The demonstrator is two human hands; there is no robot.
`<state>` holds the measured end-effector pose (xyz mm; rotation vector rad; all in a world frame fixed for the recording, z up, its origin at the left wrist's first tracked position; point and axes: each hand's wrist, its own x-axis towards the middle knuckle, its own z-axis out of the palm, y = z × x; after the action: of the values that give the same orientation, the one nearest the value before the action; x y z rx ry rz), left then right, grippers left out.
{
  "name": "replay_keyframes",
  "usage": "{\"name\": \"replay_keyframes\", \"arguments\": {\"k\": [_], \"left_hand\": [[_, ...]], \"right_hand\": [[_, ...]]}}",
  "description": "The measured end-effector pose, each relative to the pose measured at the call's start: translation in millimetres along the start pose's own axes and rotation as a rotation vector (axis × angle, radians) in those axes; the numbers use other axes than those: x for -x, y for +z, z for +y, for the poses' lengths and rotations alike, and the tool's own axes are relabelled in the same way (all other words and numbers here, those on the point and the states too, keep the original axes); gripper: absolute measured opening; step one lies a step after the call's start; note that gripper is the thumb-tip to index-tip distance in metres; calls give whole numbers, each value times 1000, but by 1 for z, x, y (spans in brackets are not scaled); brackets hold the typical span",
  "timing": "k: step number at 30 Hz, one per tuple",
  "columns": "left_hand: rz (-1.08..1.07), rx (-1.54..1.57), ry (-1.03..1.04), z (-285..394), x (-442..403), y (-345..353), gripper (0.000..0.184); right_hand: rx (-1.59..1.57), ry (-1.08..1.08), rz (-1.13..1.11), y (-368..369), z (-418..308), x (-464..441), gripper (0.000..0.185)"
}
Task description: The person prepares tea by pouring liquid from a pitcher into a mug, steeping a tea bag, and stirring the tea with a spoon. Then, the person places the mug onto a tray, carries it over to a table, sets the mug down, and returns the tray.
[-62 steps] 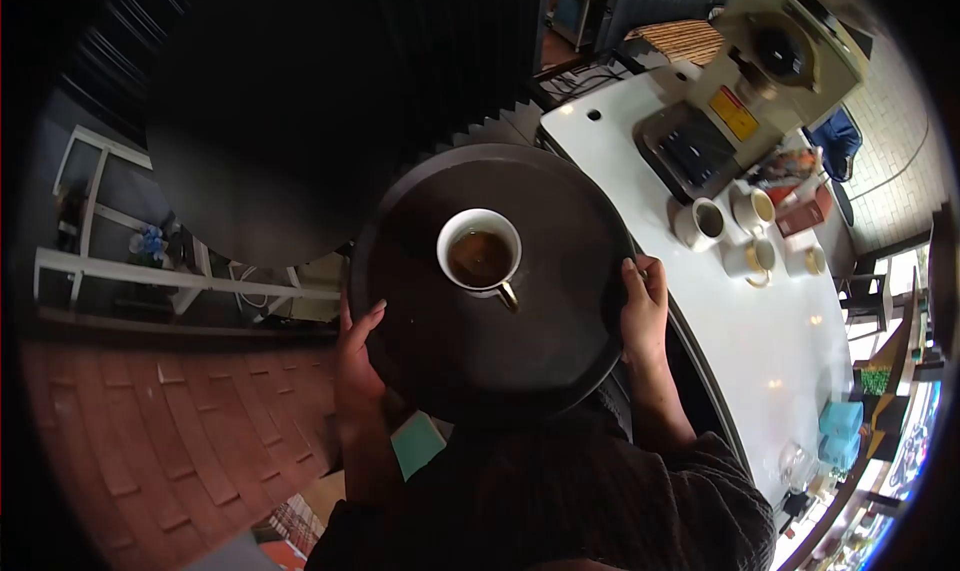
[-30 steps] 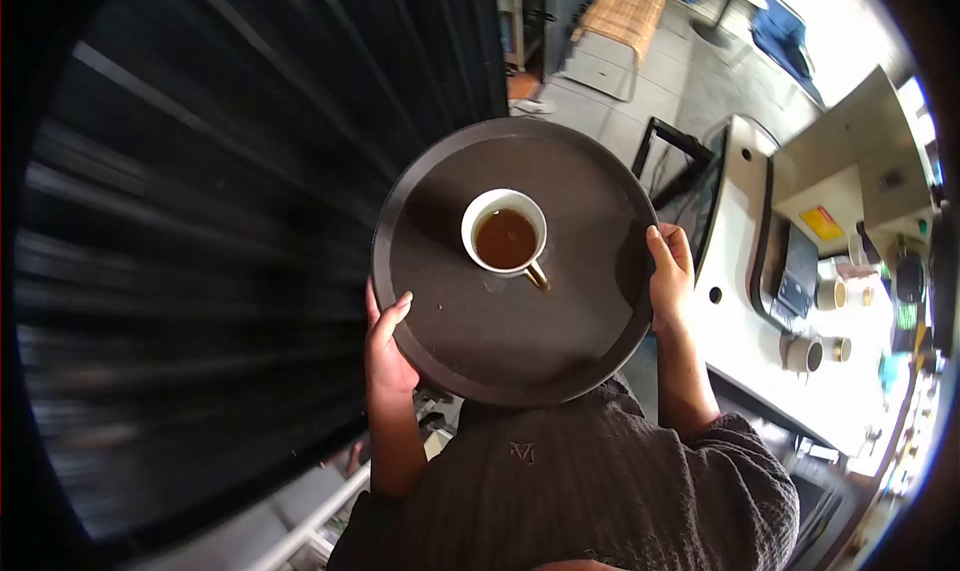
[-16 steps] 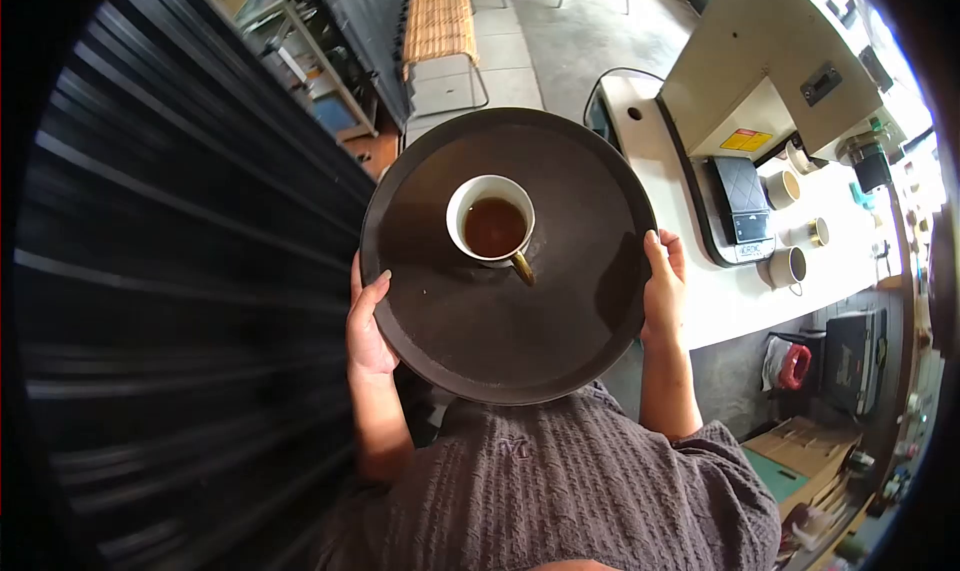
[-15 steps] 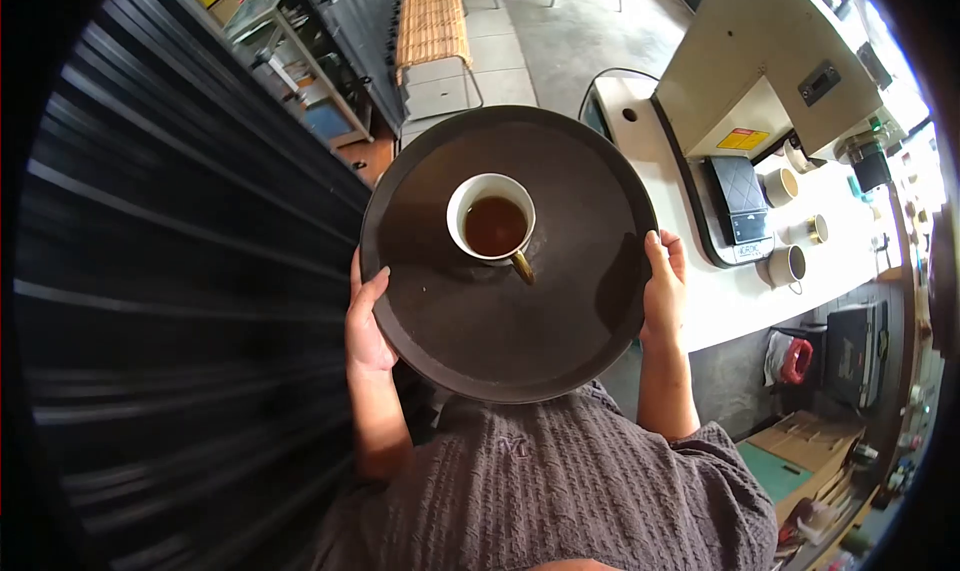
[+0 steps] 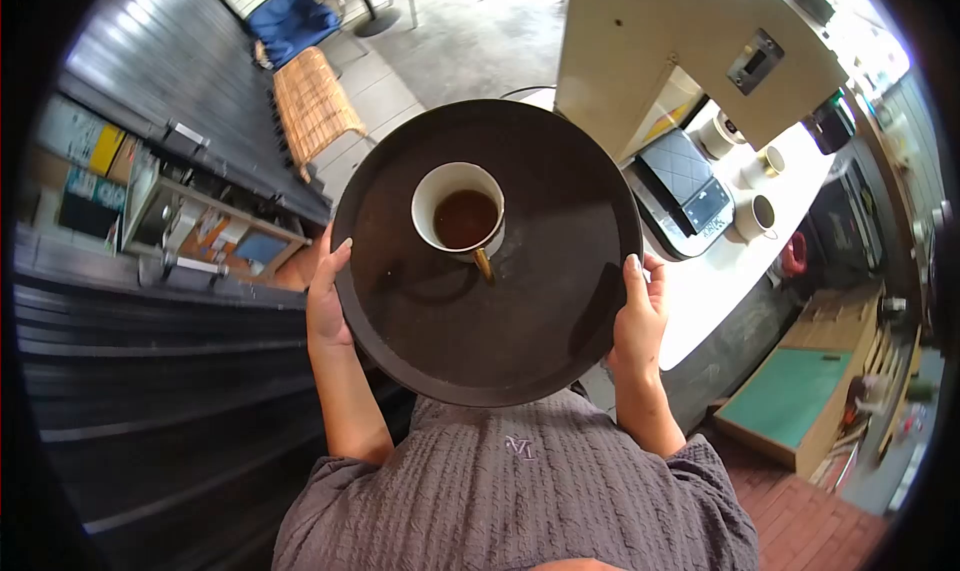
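Observation:
A round dark brown serving tray [image 5: 540, 321] is held out in front of my body. My left hand [image 5: 328, 296] grips its left rim, thumb on top and the other fingers beneath. At the right rim, my right hand [image 5: 640, 316] holds it the same way, with the thumb along the edge. Left of the tray's middle stands a white cup [image 5: 430, 216] with a gold handle pointing towards me. Dark brown liquid [image 5: 466, 219] partly fills the cup. The fingers under the tray are mostly hidden.
On the right, a white counter [image 5: 705, 311] bears a large beige machine [image 5: 690, 31], a black scale [image 5: 690, 196] and several small cups. Corrugated dark metal [image 5: 180, 401] runs along my left. A wicker bench [image 5: 315, 101] and a blue chair [image 5: 292, 21] stand ahead.
My view has turned, so the bench and counter sit differently around me. Both hands still hold the tray, which appears slightly further left. The cup remains upright on it.

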<state>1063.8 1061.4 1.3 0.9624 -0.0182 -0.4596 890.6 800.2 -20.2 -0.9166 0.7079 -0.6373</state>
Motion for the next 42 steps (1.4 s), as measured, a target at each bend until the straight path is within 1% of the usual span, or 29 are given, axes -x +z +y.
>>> {"name": "replay_keyframes", "arguments": {"k": [3, 6, 9, 11, 15, 17, 19, 21, 22, 23, 24, 27, 31, 33, 34, 35, 37, 38, 39, 41, 42], "left_hand": [[-60, -13, -74, 9, -52, -8, 60], [-124, -82, -97, 18, -109, -22, 65], [-158, -147, -141, 32, -153, -15, 65], [-232, -182, -176, 41, -185, -19, 63], [-225, -202, -195, 59, -242, -30, 59], [-215, -279, -206, 66, -265, -41, 60], [-255, -250, -210, 72, -289, -53, 59], [-186, -199, -302, 78, -312, -67, 55], [-212, -180, -253, 79, -319, -66, 52], [-217, -194, -248, 81, -327, -64, 52], [-223, -194, -256, 83, -333, -65, 51], [-243, -172, -236, 87, -342, -52, 50], [-205, -149, -206, 91, -363, -48, 51], [-213, -85, -227, 93, -377, -50, 51], [-211, -74, -226, 94, -386, -53, 51], [-197, -64, -243, 95, -396, -57, 50], [-181, -56, -272, 102, -423, -63, 46], [-190, -40, -274, 104, -436, -64, 39], [-203, -45, -276, 110, -452, -67, 39], [-223, -113, -377, 125, -486, -80, 33], [-193, -86, -423, 131, -505, -87, 30]], "right_hand": [[-36, -45, 65, 18, 6, -4, 22], [-47, -107, 174, 44, 15, -11, 22], [-49, -125, 261, 73, 25, -23, 22], [-24, -136, 306, 93, 31, -27, 22], [-52, -148, 356, 138, 42, -47, 22], [-52, -148, 408, 158, 44, -56, 21], [-70, -137, 405, 171, 50, -63, 21], [-101, -127, 399, 182, 57, -77, 20], [-99, -170, 383, 186, 64, -85, 20], [-95, -214, 366, 187, 69, -92, 20], [14, -188, 381, 189, 69, -96, 19], [17, -195, 351, 198, 69, -119, 19], [13, -185, 304, 217, 62, -144, 19], [21, -204, 329, 235, 64, -158, 17], [34, -248, 340, 242, 68, -167, 16], [45, -293, 351, 250, 72, -175, 15], [56, -302, 343, 266, 77, -193, 15], [63, -304, 343, 277, 81, -203, 15], [56, -312, 352, 287, 87, -215, 15], [104, -285, 411, 311, 101, -239, 17], [55, -252, 450, 331, 103, -249, 17]]}}
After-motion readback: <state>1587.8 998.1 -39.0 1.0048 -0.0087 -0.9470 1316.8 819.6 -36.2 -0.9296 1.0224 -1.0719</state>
